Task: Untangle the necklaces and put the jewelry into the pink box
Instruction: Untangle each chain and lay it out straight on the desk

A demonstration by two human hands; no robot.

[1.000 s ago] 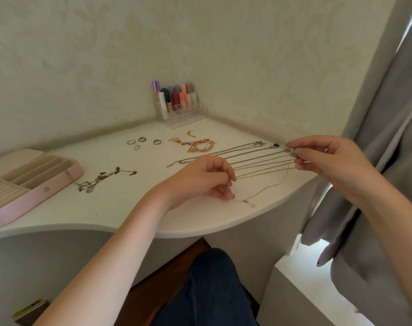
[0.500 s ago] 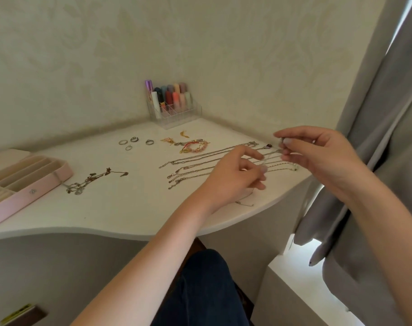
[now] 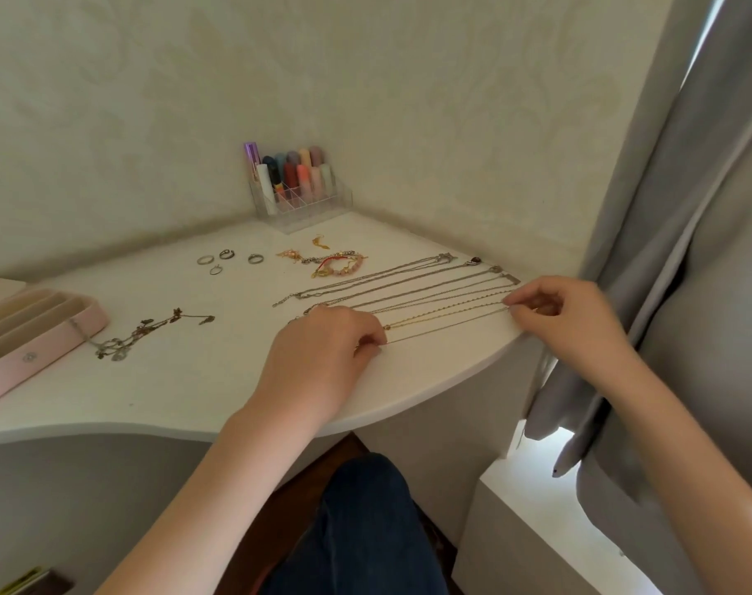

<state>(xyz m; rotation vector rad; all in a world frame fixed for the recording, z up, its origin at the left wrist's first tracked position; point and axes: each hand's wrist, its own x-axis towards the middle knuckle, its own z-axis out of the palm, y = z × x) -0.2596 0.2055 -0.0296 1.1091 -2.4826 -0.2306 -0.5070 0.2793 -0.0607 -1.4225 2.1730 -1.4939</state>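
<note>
Both hands have dropped to the table (image 3: pixel 185 380): left hand (image 3: pixel 322 358) and right hand (image 3: pixel 567 315) apparently pinch a thin chain (image 3: pixel 447 326) taut between them, other necklaces (image 3: pixel 391 285) just beyond.

Left hand (image 3: pixel 322 358): has come back toward the near edge of the desk (image 3: pixel 172 380), now low on its surface, pinching one end of the thin chain (image 3: pixel 447 326).
Right hand (image 3: pixel 567 319): has dropped from above the desk to its right rim, pinching the other end.
Thin chain: was slack and looped, now drawn straight, lying nearest in the row of necklaces (image 3: pixel 408 285).
</note>
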